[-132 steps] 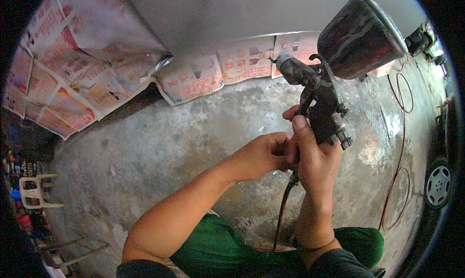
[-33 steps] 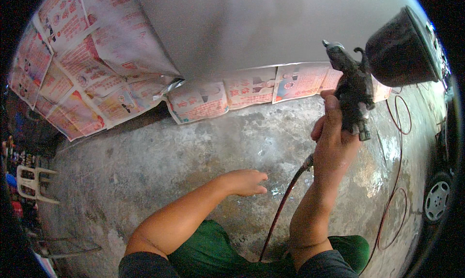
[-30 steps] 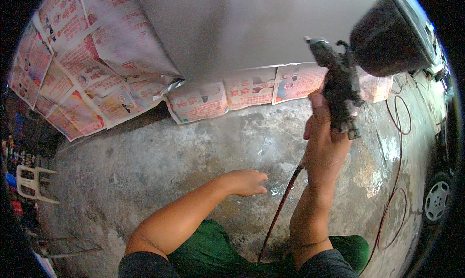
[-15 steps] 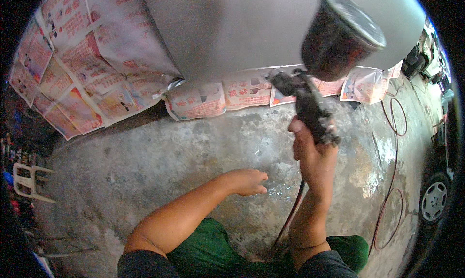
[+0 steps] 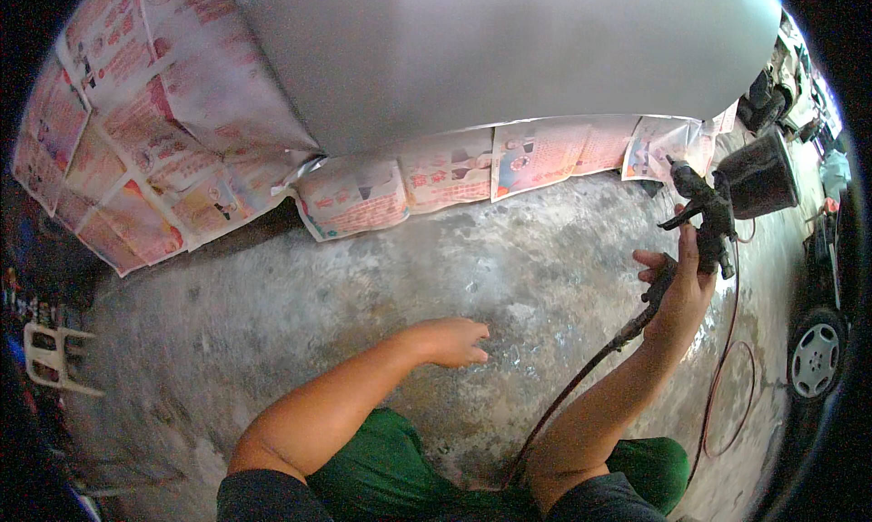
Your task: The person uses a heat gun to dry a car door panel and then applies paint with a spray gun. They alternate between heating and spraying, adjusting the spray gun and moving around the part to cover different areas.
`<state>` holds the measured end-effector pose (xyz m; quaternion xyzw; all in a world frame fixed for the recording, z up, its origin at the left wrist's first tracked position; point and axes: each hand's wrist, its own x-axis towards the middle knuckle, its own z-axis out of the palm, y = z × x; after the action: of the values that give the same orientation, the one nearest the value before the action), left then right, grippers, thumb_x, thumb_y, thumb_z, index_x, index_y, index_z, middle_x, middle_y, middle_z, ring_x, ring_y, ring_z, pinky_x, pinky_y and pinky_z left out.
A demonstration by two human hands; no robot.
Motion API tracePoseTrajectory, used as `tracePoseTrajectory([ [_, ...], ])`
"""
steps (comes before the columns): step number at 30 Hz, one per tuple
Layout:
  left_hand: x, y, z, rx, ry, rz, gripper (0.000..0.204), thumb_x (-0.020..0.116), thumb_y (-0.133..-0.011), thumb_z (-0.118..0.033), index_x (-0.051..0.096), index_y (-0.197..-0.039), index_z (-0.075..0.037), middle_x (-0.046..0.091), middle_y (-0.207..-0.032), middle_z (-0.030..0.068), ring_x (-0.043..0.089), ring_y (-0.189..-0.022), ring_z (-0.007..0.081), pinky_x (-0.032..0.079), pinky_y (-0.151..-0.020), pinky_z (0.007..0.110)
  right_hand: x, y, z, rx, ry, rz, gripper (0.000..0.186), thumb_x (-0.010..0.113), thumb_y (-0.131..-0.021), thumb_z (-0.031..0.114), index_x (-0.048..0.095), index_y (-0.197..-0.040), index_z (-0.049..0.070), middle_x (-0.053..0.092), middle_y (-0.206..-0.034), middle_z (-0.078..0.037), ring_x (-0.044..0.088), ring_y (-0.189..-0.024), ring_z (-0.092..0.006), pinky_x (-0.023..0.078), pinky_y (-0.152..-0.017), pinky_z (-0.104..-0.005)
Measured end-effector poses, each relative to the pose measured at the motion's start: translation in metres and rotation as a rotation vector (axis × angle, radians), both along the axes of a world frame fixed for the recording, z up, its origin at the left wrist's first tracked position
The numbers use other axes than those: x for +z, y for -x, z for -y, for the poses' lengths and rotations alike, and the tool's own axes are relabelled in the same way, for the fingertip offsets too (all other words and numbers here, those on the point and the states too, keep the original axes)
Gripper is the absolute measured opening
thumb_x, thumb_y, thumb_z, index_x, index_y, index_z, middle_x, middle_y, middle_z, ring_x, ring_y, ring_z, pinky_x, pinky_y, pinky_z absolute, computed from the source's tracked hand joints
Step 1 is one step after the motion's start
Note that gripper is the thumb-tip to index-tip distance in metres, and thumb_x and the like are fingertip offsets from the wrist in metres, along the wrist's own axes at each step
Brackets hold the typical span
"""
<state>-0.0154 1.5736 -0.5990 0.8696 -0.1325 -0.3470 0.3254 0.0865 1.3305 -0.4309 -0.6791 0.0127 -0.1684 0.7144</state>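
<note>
My right hand (image 5: 681, 290) grips a dark spray gun (image 5: 710, 208) by its handle, out to the right, below the panel's lower right edge. A round black paint cup (image 5: 761, 177) is attached to the gun and tips to the right. A reddish-brown air hose (image 5: 581, 377) runs from the handle down past my forearm. My left hand (image 5: 454, 342) hangs over the floor in front of me with nothing in it, its fingers loosely bent and slightly apart. Ahead stands a large smooth grey panel (image 5: 509, 59).
Printed paper sheets (image 5: 354, 199) mask the area left of and below the panel. More hose (image 5: 749, 404) lies looped on the stained concrete floor (image 5: 272, 304). A pale plastic chair (image 5: 45, 354) is at far left; a car wheel (image 5: 816, 354) stands at far right.
My right hand has swung the spray gun right and down, away from the panel's face; the gun has turned, and its cup now points right. My left hand has barely moved.
</note>
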Motion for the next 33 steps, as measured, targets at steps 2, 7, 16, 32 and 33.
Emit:
tracePoseTrajectory([
  [2, -0.002, 0.001, 0.0, 0.017, 0.019, -0.01, 0.057, 0.06, -0.093, -0.038, 0.051, -0.134, 0.0, 0.057, -0.13, 0.0241, 0.055, -0.121, 0.0382, 0.044, -0.102, 0.045, -0.013, -0.011, 0.01, -0.112, -0.089, -0.04, 0.049, 0.068, -0.092, 0.032, 0.051, -0.123, -0.002, 0.065, -0.104, -0.013, 0.071, -0.063, -0.0239, 0.051, -0.048, -0.0273],
  [7, 0.004, -0.002, 0.009, 0.055, -0.011, 0.004, 0.051, 0.059, -0.094, -0.036, 0.053, -0.133, -0.003, 0.057, -0.13, 0.0218, 0.055, -0.12, 0.0377, 0.044, -0.102, 0.044, -0.065, -0.038, 0.03, -0.19, -0.244, -0.083, 0.054, 0.067, -0.093, 0.033, 0.045, -0.13, 0.0, 0.058, -0.117, -0.014, 0.072, -0.074, -0.0281, 0.055, -0.053, -0.0283],
  [16, 0.036, -0.033, 0.028, 0.413, 0.109, 0.647, 0.032, 0.061, -0.093, -0.02, 0.06, -0.122, -0.007, 0.058, -0.107, 0.0142, 0.06, -0.1, 0.0305, 0.05, -0.086, 0.038, -0.16, -0.035, -0.016, 0.105, -0.212, -0.332, 0.048, 0.061, -0.096, 0.04, 0.052, -0.121, -0.001, 0.061, -0.112, -0.013, 0.071, -0.069, -0.026, 0.054, -0.053, -0.0299],
  [32, 0.027, -0.036, -0.009, 0.651, 0.017, 0.935, 0.015, 0.064, -0.085, -0.01, 0.063, -0.099, -0.004, 0.058, -0.101, 0.0127, 0.059, -0.096, 0.0347, 0.049, -0.08, 0.044, -0.142, 0.045, -0.131, 0.617, -0.162, -0.505, 0.04, 0.053, -0.1, 0.038, 0.061, -0.102, -0.001, 0.064, -0.074, -0.009, 0.065, -0.056, -0.0164, 0.056, -0.049, -0.0301],
  [33, 0.027, -0.036, -0.01, 0.654, 0.02, 0.973, 0.014, 0.064, -0.085, -0.01, 0.063, -0.098, -0.004, 0.058, -0.101, 0.0127, 0.06, -0.096, 0.0346, 0.049, -0.08, 0.044, -0.141, 0.045, -0.133, 0.621, -0.178, -0.507, 0.04, 0.053, -0.1, 0.038, 0.061, -0.101, -0.001, 0.064, -0.073, -0.009, 0.065, -0.055, -0.0166, 0.057, -0.05, -0.0303],
])
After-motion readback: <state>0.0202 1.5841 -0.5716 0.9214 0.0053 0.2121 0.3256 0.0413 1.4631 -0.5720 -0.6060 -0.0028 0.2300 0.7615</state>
